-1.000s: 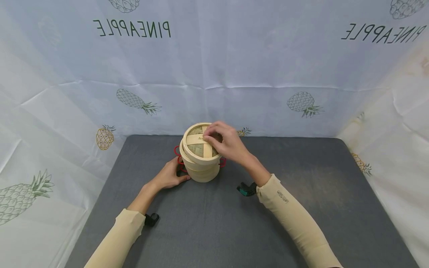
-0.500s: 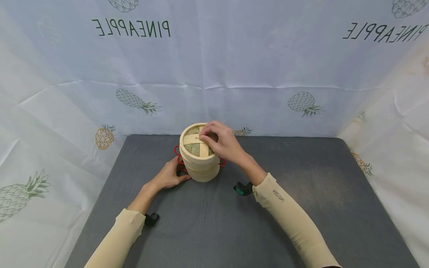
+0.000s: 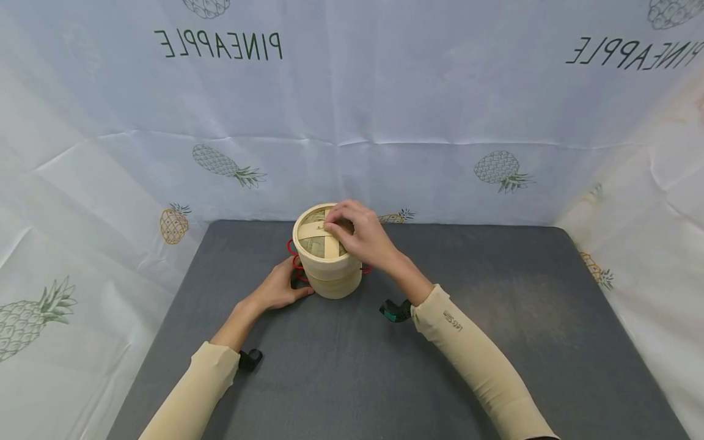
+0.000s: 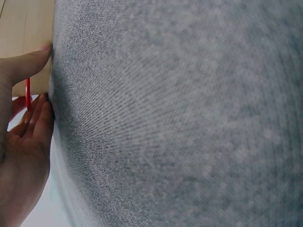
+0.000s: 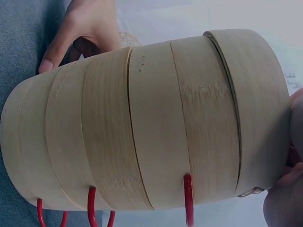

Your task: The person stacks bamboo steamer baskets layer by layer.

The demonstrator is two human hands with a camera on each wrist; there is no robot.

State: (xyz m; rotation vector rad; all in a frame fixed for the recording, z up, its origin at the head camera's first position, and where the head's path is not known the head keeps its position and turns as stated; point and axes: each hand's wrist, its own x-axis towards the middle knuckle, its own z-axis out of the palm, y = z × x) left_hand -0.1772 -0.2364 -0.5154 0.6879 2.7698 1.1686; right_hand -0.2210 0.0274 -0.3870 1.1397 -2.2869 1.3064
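A stacked bamboo steamer with red cord loops on its sides stands near the table's far edge. Its round woven lid sits on the top tier; a thin dark seam shows between them in the right wrist view. My right hand pinches the flat crossed strap on the lid with thumb and fingers. Low on the left side, my left hand holds the bottom tier, thumb at the front and fingers behind. In the left wrist view its thumb touches the bamboo beside a red loop.
The dark grey table has rounded far corners. A white curtain printed with pineapples hangs directly behind it and along both sides. Black wrist-worn devices show under both cream sleeves.
The lid has shifted left and lowered, from sitting off-centre to the right to lining up with the top tier. My right hand moved left with it; the left hand stayed put.
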